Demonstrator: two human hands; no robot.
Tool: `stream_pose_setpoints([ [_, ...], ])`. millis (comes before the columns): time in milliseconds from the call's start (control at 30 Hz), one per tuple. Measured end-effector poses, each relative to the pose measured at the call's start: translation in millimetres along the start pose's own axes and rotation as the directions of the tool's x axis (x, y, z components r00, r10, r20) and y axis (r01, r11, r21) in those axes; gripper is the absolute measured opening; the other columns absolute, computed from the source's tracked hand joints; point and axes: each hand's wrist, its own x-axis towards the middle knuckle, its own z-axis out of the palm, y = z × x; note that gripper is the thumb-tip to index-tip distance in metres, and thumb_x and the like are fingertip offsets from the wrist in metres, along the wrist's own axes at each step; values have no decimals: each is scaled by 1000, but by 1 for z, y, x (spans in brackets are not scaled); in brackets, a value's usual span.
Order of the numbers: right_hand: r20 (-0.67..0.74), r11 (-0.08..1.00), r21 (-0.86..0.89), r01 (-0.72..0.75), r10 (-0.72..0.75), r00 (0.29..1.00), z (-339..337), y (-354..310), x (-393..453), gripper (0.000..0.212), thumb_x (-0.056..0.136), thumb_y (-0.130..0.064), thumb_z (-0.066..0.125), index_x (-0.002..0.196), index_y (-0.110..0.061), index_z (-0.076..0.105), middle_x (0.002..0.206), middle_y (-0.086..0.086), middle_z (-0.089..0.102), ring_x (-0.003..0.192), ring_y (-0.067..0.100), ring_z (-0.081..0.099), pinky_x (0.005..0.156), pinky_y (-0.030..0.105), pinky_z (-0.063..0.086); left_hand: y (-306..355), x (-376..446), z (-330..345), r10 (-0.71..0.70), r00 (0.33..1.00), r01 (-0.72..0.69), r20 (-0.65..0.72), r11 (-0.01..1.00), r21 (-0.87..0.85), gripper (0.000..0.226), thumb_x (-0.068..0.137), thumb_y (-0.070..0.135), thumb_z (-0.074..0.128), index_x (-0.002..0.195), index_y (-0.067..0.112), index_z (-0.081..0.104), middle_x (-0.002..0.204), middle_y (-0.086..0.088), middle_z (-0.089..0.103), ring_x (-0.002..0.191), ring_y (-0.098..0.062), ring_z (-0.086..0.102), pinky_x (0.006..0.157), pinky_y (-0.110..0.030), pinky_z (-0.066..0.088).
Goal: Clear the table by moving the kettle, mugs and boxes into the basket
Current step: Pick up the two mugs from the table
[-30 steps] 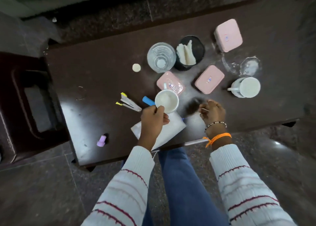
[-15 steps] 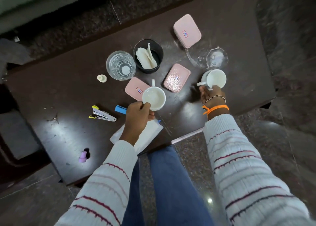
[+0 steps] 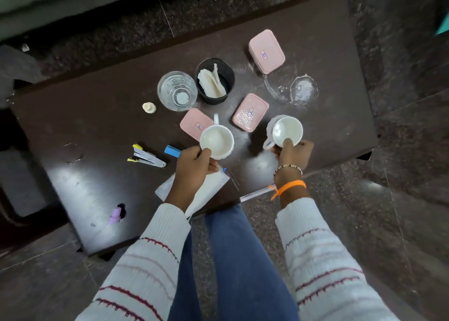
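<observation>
Since the prior frame, the right hand (image 3: 292, 152) has closed on the right mug (image 3: 285, 131), thumb inside its rim. The left hand (image 3: 194, 165) still grips the left mug (image 3: 216, 141). Both mugs are over the dark table (image 3: 97, 116) above stone flooring. Three pink boxes (image 3: 266, 51) lie from 12 to 1 o'clock; a glass (image 3: 177, 91) and black cup (image 3: 215, 81) at 11.

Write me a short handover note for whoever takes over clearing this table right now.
Left hand grips one white mug; right hand grips the second mug by its rim.
Three pink boxes sit on the table.
No basket or kettle in view.
Done: both mugs in hand.
Left: put the mugs in the basket, then the boxes and kettle.
</observation>
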Motion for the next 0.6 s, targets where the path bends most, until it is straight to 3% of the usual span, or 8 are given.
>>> stream_pose_setpoints([
  [67,23,993,-42,109,-108,994,-3,5,-25,16,82,-3,49,91,-11,39,84,10,57,51,21,60,31,11,37,-4,-8,-12,-9,1000,7,-20,997,-80,26,88,9,46,67,11,61,49,7,61,52,-8,62,57,-16,55],
  [167,135,965,-86,246,-233,963,2,12,-69,21,80,-4,52,76,-21,42,64,3,56,34,4,53,33,12,36,-14,-23,-39,5,997,-19,-81,985,-174,26,87,6,45,65,7,60,51,2,59,47,-4,59,52,-15,53],
  [300,334,918,-120,379,-322,886,21,25,-133,28,79,-4,53,68,-26,41,49,-4,56,32,4,48,37,15,38,-31,-42,-89,31,967,-95,-253,966,-242,27,84,5,48,60,11,59,51,1,52,41,0,49,53,-18,54],
  [533,620,812,-177,556,-347,704,64,61,-253,30,80,-3,54,67,-28,43,56,10,55,38,13,48,45,20,41,-77,-86,-210,-75,891,-105,-449,926,-362,24,81,11,56,58,16,58,39,11,55,48,-7,56,46,-15,49],
  [600,686,779,-187,598,-332,647,78,74,-291,28,80,-4,54,67,-27,44,59,11,55,43,19,50,48,23,44,-96,-101,-248,-115,854,-101,-508,921,-377,19,79,15,59,60,17,60,41,12,56,52,-10,58,53,-19,51],
])
